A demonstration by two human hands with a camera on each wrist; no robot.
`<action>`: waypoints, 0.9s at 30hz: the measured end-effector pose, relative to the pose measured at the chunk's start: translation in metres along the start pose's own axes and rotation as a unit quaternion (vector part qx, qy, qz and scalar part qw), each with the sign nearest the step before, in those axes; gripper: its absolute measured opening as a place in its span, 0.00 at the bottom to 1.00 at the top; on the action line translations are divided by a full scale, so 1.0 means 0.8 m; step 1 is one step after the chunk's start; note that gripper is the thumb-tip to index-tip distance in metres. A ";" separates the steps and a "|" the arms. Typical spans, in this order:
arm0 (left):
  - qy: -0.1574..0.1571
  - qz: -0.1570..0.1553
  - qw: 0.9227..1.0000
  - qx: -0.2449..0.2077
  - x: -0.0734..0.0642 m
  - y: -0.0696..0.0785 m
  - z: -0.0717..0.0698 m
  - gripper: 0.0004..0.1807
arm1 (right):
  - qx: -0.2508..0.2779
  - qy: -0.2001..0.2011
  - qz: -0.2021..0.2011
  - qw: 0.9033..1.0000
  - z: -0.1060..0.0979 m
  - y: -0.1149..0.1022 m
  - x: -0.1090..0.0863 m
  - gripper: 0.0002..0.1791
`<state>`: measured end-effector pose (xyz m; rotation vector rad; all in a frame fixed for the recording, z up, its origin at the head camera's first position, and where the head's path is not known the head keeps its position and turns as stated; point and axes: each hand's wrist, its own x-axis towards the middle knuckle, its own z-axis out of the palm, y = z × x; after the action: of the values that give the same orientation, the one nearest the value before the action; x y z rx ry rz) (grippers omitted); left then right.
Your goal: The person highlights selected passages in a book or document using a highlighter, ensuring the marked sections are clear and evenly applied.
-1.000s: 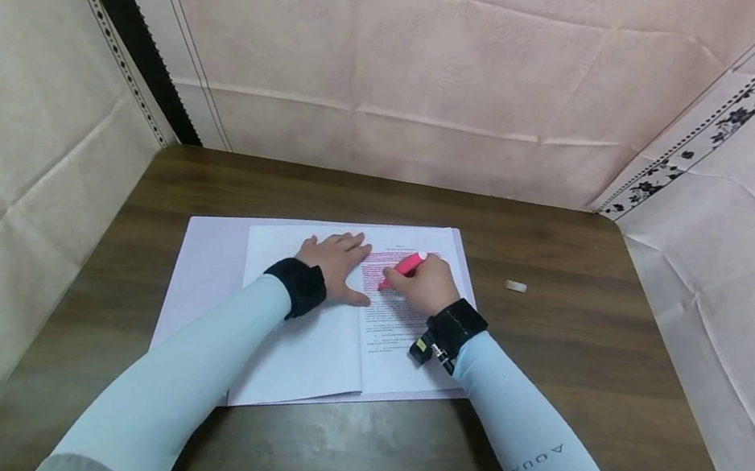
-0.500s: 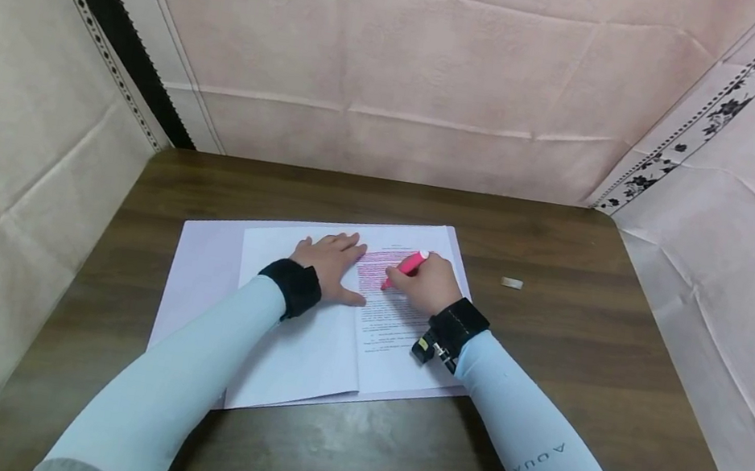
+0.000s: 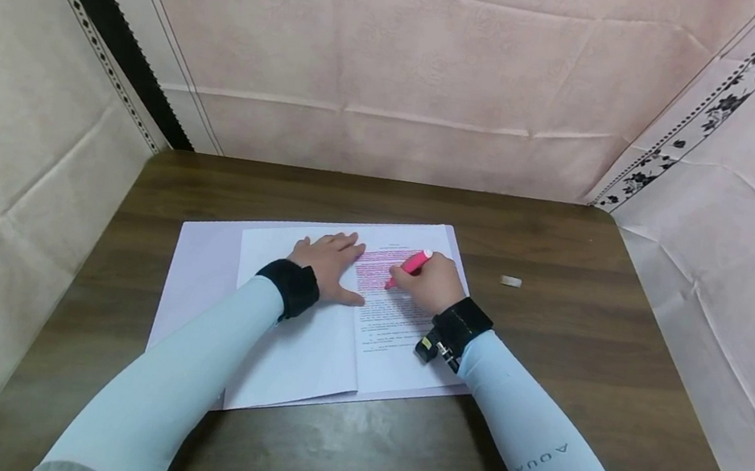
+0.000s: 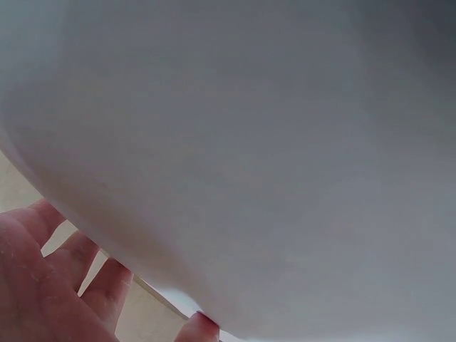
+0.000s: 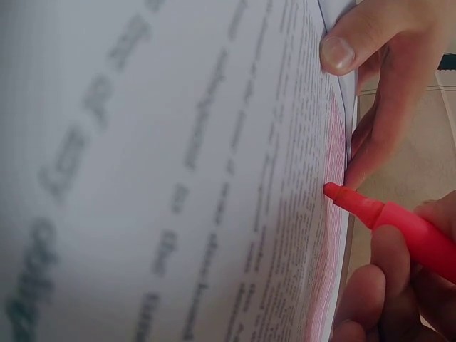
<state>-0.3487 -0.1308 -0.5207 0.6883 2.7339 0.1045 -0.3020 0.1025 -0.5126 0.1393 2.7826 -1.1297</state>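
Observation:
On the wooden table lies an open booklet (image 3: pixel 294 353) with a blank left page and a right page of printed lines. Pink highlighting (image 3: pixel 380 267) covers the upper lines of that text. My right hand (image 3: pixel 435 283) pinches a pink highlighter (image 3: pixel 415 262); in the right wrist view the highlighter (image 5: pixel 413 235) has its tip at the page beside the pink lines. With fingers spread, my left hand (image 3: pixel 329 262) rests flat across the left page near the fold. The left wrist view shows the left hand's fingers (image 4: pixel 107 285) against the pale page.
A small whitish piece (image 3: pixel 510 281) lies on the table (image 3: pixel 552 343) to the right of the booklet. Pale cloth (image 3: pixel 376 48) hangs behind the table and on both sides. Each wrist wears a black strap (image 3: pixel 292 288).
My right hand and the highlighter have shifted slightly to the right along the printed line. My left hand stays in place on the page. The head view has shifted a little.

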 end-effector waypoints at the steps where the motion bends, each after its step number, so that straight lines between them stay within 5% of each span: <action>1: 0.000 0.000 1.000 0.000 0.000 0.000 0.000 0.65 | -0.001 0.001 0.000 1.000 -0.001 0.000 0.000 0.20; 27: 0.006 -0.001 1.000 0.002 0.004 -0.004 0.007 0.66 | 0.008 0.010 0.026 1.000 -0.018 0.019 0.002 0.21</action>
<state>-0.3511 -0.1318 -0.5278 0.6885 2.7461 0.1024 -0.3027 0.1234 -0.5129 0.2248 2.7702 -1.1453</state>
